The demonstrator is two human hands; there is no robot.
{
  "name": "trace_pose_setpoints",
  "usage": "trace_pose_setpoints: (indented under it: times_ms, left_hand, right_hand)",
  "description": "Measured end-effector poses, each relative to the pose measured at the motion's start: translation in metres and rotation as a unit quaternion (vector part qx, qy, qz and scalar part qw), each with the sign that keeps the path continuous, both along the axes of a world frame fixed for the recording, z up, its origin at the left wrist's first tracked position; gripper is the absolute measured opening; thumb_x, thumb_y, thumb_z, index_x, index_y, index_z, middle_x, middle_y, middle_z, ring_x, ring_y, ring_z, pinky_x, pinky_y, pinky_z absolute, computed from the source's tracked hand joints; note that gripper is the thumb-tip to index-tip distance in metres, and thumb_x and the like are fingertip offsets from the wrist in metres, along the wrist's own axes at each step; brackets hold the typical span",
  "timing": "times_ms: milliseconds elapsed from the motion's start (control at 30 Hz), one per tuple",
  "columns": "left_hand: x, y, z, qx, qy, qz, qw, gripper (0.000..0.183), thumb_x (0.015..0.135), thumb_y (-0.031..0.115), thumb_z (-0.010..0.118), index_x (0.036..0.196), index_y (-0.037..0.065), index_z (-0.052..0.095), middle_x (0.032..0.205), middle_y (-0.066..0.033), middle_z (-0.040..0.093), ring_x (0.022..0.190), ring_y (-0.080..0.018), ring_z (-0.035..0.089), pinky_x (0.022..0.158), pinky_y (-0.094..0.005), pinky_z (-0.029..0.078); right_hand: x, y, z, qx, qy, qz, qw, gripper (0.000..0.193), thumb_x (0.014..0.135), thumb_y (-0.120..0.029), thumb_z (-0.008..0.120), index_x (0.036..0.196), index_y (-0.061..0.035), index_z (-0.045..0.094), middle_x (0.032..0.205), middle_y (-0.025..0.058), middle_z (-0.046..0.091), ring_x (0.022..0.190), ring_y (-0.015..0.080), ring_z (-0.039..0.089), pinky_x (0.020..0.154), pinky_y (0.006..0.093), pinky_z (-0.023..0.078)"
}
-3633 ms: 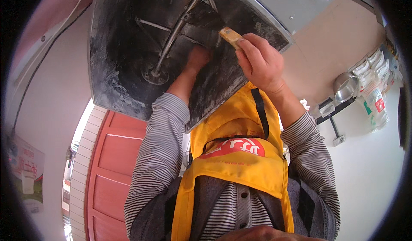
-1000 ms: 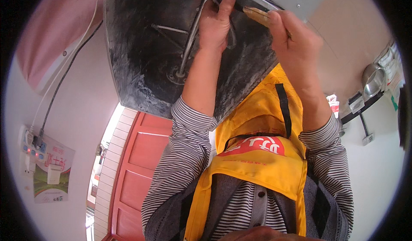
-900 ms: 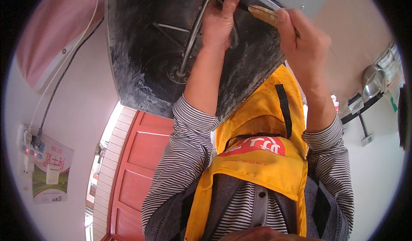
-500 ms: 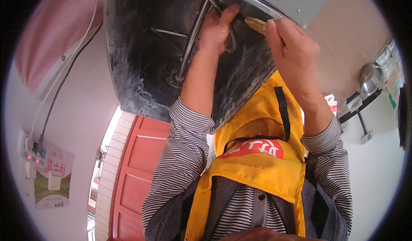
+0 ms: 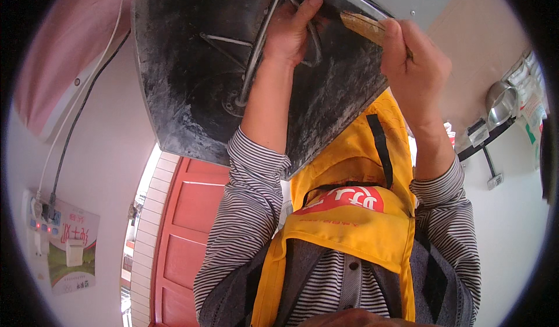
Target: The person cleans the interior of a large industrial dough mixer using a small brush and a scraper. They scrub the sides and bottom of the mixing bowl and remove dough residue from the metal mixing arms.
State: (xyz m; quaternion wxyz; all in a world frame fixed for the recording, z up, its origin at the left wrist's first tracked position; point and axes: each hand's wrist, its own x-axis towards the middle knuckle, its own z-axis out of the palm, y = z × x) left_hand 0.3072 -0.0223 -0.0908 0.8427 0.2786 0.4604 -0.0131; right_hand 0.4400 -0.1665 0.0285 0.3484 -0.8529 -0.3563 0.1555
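My left hand reaches into a dark, flour-smeared dough mixer bowl. It is closed around the bent metal mixing bar, thumb up; the fingertips are hidden behind the hand and bar. At the bowl's right rim, my right hand is closed on a flat, light-brown wooden stick. The stick's free end points left over the bowl, a little apart from my left hand.
A yellow apron hangs over my front, close to the bowl's near edge. On the left wall are a power strip with cords and a poster. A red door stands behind. A metal pan sits at right.
My right hand has moved right with the wooden stick, away from my left hand, and more of the stick shows. My left hand stays at the mixing bar. The view has shifted slightly.
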Motion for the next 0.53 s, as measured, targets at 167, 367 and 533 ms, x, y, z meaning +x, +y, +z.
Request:
trace_pose_setpoints:
  times_ms: [167,367,533]
  left_hand:
    - [0.014,-0.011,0.012,0.042,-0.091,0.1,0.99,0.054,0.091,0.032,0.073,0.129,-0.002,0.055,0.121,-0.01,0.063,0.111,-0.0246,0.06,0.094,-0.0377,0.049]
    - [0.011,-0.018,0.002,0.051,-0.085,0.107,0.989,0.051,0.091,0.033,0.073,0.128,0.002,0.057,0.117,-0.0082,0.065,0.107,-0.0224,0.061,0.091,-0.0366,0.05]
    - [-0.017,-0.013,-0.044,0.025,-0.038,0.046,0.998,0.053,0.09,0.037,0.074,0.128,0.005,0.057,0.112,-0.007,0.066,0.102,-0.0204,0.062,0.089,-0.0338,0.05]
  right_hand:
    - [0.014,0.006,0.003,-0.011,-0.059,0.061,0.996,0.019,0.097,-0.025,0.065,0.085,-0.0098,0.066,0.073,0.0124,0.065,0.062,0.0281,0.066,0.054,0.0301,0.051]
    - [0.035,0.01,0.003,-0.019,-0.071,0.136,0.988,0.019,0.099,-0.022,0.063,0.085,-0.0101,0.07,0.065,0.0054,0.061,0.053,0.0165,0.059,0.047,0.0239,0.045]
    - [0.032,0.01,-0.005,-0.018,-0.075,0.134,0.988,0.018,0.099,-0.023,0.062,0.089,-0.0102,0.07,0.067,0.0058,0.062,0.056,0.0143,0.062,0.047,0.024,0.046]
